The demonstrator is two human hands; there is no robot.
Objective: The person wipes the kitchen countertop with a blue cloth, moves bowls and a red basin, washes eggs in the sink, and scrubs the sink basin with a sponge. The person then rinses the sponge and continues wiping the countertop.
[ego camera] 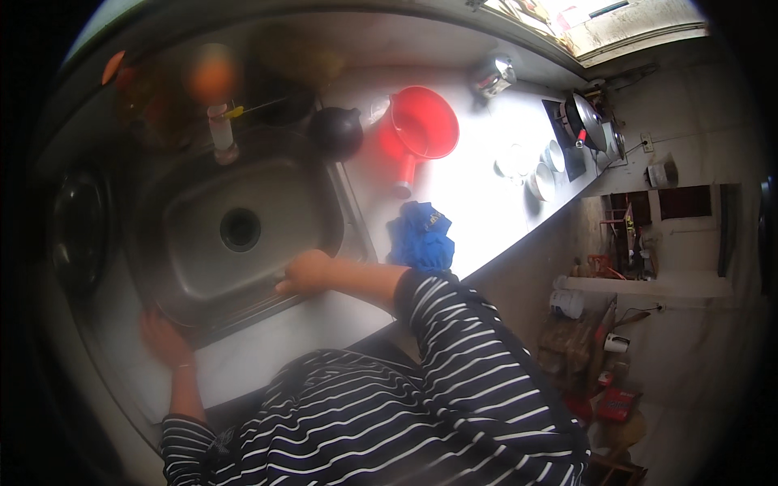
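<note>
A stainless steel sink basin [292,200] with a round drain lies before me. My right hand [306,273] is at the sink's near right rim, its fingers curled; whether it grips anything is hidden. Blurred, my left hand [163,337] rests by the near left corner of the rim. To the right of the basin, a crumpled blue cloth [425,238] lies on the white counter, just beyond my right forearm. Behind the cloth sits a red plastic dipper [425,124], its handle towards me. A dark round pot [336,133] stands by the far right corner of the sink.
Several bowls [541,182] and a metal container [495,76] stand farther along the counter [474,206]. A lidded pan [586,121] sits on a stove at its end. Left of the sink is a dark round glossy object [79,231]. A tap [222,136] rises behind the basin.
</note>
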